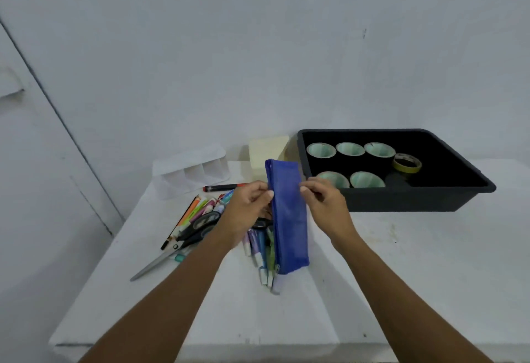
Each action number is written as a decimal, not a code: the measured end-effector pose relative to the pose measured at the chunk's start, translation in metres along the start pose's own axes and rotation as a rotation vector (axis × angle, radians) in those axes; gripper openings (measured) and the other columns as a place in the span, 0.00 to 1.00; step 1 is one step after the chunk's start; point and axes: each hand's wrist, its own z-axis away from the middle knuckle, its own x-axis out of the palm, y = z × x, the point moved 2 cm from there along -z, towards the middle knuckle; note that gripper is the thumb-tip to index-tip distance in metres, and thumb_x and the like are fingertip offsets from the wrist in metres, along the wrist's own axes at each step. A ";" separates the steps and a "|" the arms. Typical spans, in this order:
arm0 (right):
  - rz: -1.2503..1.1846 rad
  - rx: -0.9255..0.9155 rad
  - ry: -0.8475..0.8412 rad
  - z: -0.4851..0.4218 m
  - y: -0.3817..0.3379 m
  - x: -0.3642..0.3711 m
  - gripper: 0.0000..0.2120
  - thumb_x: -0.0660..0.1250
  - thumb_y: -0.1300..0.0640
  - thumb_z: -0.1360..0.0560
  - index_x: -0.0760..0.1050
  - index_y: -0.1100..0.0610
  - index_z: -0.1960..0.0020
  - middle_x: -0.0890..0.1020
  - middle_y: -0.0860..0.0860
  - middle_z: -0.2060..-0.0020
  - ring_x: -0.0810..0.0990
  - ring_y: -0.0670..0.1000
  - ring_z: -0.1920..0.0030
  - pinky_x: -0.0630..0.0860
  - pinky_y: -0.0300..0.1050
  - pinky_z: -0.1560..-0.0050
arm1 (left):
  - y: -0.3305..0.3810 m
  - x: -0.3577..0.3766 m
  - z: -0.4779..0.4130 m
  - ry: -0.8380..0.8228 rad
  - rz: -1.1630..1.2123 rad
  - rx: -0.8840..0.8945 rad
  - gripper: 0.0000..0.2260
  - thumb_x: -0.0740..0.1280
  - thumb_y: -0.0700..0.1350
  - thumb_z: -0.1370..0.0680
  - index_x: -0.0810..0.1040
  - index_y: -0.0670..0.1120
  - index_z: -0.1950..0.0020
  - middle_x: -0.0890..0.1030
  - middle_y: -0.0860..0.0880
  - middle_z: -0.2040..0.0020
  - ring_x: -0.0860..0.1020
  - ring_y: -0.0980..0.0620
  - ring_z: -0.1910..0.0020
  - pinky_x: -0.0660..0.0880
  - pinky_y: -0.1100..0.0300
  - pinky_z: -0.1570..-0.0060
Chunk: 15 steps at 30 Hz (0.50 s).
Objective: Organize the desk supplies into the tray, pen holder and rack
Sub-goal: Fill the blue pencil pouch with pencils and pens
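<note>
A blue zip pouch (288, 219) hangs upended over the white table, pinched on its left edge by my left hand (246, 208) and on its right edge by my right hand (324, 199). Several pens (261, 251) stick out of its open lower end. A heap of markers and highlighters (200, 205) lies left of it, with scissors (183, 241) on top and a red-and-black marker (223, 187) behind. A white compartment rack (192, 173) stands at the back left. The black tray (424, 199) sits at the right, holding several pale green cups (350, 149) and a tape roll (407, 163).
A cream-coloured block (268, 150) stands behind the pouch, between the rack and the tray. The white table (401, 276) ends at a front edge near the bottom of the view and drops off on the left. A plain wall is behind.
</note>
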 end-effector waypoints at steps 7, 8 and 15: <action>-0.098 0.022 -0.099 0.015 -0.030 0.040 0.07 0.69 0.51 0.24 0.80 0.55 0.54 0.83 0.50 0.62 0.82 0.46 0.62 0.80 0.40 0.62 | 0.014 -0.023 -0.007 0.041 0.020 0.058 0.05 0.67 0.38 0.22 0.82 0.43 0.53 0.85 0.44 0.59 0.83 0.46 0.62 0.80 0.56 0.61; -0.106 0.051 -0.054 0.014 -0.029 0.040 0.06 0.69 0.55 0.24 0.80 0.56 0.56 0.83 0.52 0.64 0.81 0.47 0.65 0.79 0.41 0.64 | 0.013 -0.026 -0.008 0.083 -0.022 0.068 0.05 0.67 0.38 0.22 0.82 0.45 0.54 0.85 0.45 0.59 0.83 0.46 0.62 0.81 0.56 0.61; -0.196 0.181 0.120 0.003 -0.010 0.023 0.04 0.67 0.63 0.24 0.77 0.62 0.58 0.82 0.56 0.67 0.78 0.47 0.70 0.74 0.40 0.69 | 0.012 -0.061 -0.013 0.490 -0.384 0.217 0.05 0.68 0.38 0.25 0.84 0.43 0.54 0.83 0.50 0.64 0.80 0.54 0.66 0.78 0.60 0.62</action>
